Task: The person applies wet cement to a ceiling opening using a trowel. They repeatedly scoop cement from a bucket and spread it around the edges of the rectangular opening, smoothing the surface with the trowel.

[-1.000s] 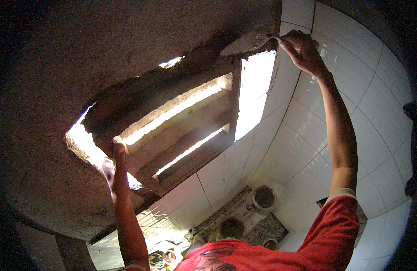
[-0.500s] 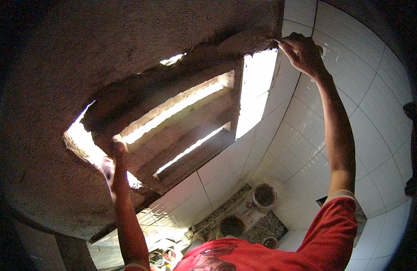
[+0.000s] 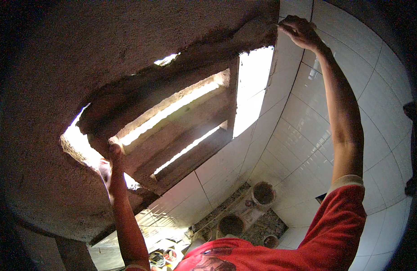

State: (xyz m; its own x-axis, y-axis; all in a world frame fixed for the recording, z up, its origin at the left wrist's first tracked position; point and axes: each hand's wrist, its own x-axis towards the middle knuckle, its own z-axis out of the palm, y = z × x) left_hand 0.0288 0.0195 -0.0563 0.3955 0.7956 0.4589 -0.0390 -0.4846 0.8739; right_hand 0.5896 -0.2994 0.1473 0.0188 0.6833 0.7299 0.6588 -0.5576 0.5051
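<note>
A slatted concrete window block (image 3: 183, 118) stands in a rough opening in the brown plastered wall (image 3: 59, 58), with bright light through its slots and the gaps around it. My left hand (image 3: 110, 165) grips the block's left edge, thumb on the near face; the fingers are partly lost in glare. Up at the right, my right hand (image 3: 300, 32) is closed round a small tool, apparently a trowel. A thin metal shank shows at its fingers. The blade is hard to make out against the dark plaster above the block, beside the tiled corner.
White tiled wall (image 3: 344, 90) rises close on the right. On the floor below stand a bucket (image 3: 275, 194) and a dark-filled round container (image 3: 231, 225), with a smaller pot (image 3: 271, 242) nearby. Rolls of tape or similar rings (image 3: 169, 255) lie at the bottom.
My right hand has moved up and slightly left along the corner with the tool. My left hand keeps its hold on the block; the whole view has shifted slightly.
</note>
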